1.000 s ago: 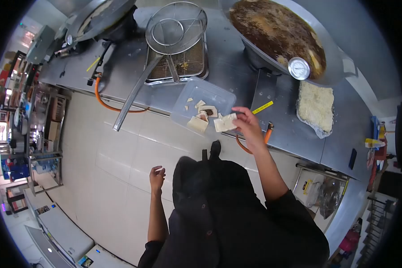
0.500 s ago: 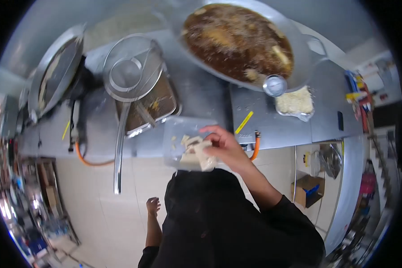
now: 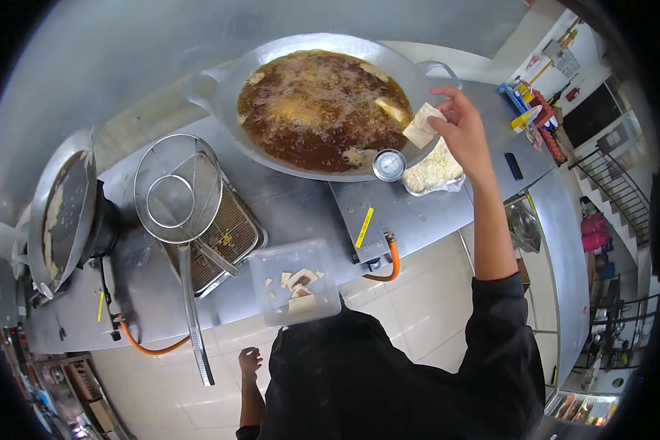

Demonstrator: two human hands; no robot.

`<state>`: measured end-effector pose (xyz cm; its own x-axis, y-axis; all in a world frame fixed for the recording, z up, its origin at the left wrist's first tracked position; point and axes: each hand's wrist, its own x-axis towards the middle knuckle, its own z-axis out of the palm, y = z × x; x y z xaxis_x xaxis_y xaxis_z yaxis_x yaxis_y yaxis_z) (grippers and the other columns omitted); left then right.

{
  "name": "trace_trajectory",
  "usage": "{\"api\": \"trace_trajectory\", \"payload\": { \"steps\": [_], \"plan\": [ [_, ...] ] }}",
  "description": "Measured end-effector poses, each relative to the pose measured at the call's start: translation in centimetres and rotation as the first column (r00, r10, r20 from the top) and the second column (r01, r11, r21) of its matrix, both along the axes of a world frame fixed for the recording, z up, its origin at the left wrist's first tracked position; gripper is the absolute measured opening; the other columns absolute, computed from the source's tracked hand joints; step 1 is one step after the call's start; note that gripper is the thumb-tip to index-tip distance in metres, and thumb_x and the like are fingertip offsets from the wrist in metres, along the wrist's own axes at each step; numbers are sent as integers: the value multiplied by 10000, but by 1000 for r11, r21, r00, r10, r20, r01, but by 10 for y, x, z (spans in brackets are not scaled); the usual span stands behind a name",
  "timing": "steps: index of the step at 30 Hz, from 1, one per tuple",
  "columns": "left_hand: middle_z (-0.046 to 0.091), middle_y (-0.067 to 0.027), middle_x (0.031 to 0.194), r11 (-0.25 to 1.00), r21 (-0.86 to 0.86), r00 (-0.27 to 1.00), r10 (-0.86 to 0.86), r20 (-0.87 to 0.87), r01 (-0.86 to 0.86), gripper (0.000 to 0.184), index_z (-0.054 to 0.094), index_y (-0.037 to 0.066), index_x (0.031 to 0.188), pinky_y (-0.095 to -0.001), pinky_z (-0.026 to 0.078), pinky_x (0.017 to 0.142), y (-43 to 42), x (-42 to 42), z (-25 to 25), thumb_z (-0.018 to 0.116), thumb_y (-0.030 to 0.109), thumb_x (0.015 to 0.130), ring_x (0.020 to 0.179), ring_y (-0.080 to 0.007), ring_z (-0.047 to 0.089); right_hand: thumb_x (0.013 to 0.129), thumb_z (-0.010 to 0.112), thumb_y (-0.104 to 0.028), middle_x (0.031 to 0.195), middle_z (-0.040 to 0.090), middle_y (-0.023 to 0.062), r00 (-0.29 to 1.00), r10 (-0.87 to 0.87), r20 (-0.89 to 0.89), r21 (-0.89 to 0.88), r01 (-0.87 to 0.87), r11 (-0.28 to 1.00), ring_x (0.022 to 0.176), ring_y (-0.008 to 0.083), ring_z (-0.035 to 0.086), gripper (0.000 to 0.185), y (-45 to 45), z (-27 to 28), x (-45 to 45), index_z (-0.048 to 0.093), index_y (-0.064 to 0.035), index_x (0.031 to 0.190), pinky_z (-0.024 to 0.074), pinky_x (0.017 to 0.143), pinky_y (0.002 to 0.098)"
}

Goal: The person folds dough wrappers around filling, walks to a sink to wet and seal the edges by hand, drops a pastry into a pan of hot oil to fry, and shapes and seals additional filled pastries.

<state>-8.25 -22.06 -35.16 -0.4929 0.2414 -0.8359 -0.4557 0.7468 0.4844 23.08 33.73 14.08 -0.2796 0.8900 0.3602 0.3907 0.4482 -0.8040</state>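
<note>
Pinched in my right hand (image 3: 460, 128) is a flat pale piece (image 3: 422, 125), held over the right rim of a large wok (image 3: 231, 110) of bubbling brown oil (image 3: 315, 110). Several pieces float in the oil, one of them yellowish (image 3: 390, 110). A round dial thermometer (image 3: 389, 165) sits at the wok's near rim. Close to my body, a clear plastic tub (image 3: 265, 311) contains more pale pieces (image 3: 301, 303). My left hand (image 3: 250, 360) hangs low over the floor with its fingers loosely curled; whether anything is in it is too small to tell.
Strainers (image 3: 178, 188) with long handles lie on a wire-rack tray (image 3: 231, 238), left of the tub. A second wok (image 3: 66, 213) stands at the far left. A wrapped crumbly white block (image 3: 434, 173) is right of the thermometer. An orange hose (image 3: 394, 260) hangs at the counter's front edge.
My right hand has moved from the tub up to the wok's right side with a pale piece. The view has shifted, bringing the whole large wok into sight.
</note>
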Motion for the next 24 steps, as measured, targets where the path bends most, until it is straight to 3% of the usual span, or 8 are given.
{"api": "trace_trajectory", "payload": {
  "steps": [3, 6, 9, 12, 15, 18, 21, 24],
  "plan": [
    [637, -43, 755, 999, -42, 1000, 14, 22, -13, 211, 597, 114, 1047, -305, 461, 497, -11, 4, -1, 665, 175, 857, 602, -157, 629, 750, 645, 27, 813, 555, 30, 995, -27, 99, 62, 21, 998, 763, 132, 572, 447, 17, -7, 3, 588, -85, 1179, 472, 701, 276],
    [643, -50, 790, 997, -71, 1000, 11, 21, -10, 196, 590, 119, 1048, -313, 465, 519, -19, 8, 0, 644, 169, 866, 617, -168, 627, 754, 642, 22, 799, 554, 35, 978, 62, 198, 120, -87, 989, 735, 151, 572, 430, 16, -4, -7, 588, -82, 1167, 479, 702, 289],
    [643, -56, 803, 996, -82, 1000, 19, 12, -18, 198, 589, 119, 1051, -325, 475, 549, -16, 12, 5, 640, 172, 867, 634, -174, 629, 763, 634, 18, 804, 558, 38, 971, 158, 178, 143, -184, 973, 731, 159, 564, 421, 2, 9, -33, 579, -72, 1171, 484, 706, 299],
    [643, -55, 800, 997, -65, 999, 43, 9, -43, 211, 590, 115, 1054, -322, 475, 544, -13, 13, 5, 651, 176, 861, 635, -171, 632, 783, 612, 21, 856, 609, 90, 932, 303, 196, 82, -324, 942, 788, 222, 612, 408, -19, 18, -66, 567, -64, 1180, 501, 742, 347],
    [644, -54, 796, 998, -35, 999, 45, 7, -45, 235, 592, 111, 1067, -310, 471, 528, 1, 18, 6, 663, 181, 854, 637, -164, 636, 801, 573, 57, 889, 554, 87, 859, 361, 364, 165, -440, 883, 811, 196, 592, 442, -40, 6, -97, 538, -90, 1216, 498, 797, 316],
    [647, -54, 785, 999, -17, 999, 43, 11, -43, 261, 595, 107, 1086, -300, 468, 509, 8, 22, 6, 671, 183, 848, 633, -161, 641, 799, 555, 61, 932, 574, 121, 828, 307, 470, 268, -464, 844, 824, 244, 604, 463, -44, -28, -119, 522, -91, 1235, 503, 809, 333],
    [648, -51, 783, 997, -44, 998, 55, -11, -56, 253, 599, 104, 1077, -298, 467, 502, 7, 27, 4, 673, 181, 848, 619, -162, 640, 794, 552, 62, 955, 597, 118, 837, 310, 451, 249, -452, 857, 829, 233, 618, 460, -58, -23, -123, 539, -80, 1231, 510, 802, 334],
    [646, -46, 765, 997, -45, 998, 70, -11, -70, 245, 608, 99, 1060, -286, 449, 471, -3, 31, 5, 680, 188, 844, 605, -157, 640, 809, 550, 70, 945, 618, 91, 872, 397, 286, 151, -451, 880, 834, 180, 624, 430, -66, 8, -110, 565, -60, 1218, 510, 777, 304]
  ]
}}
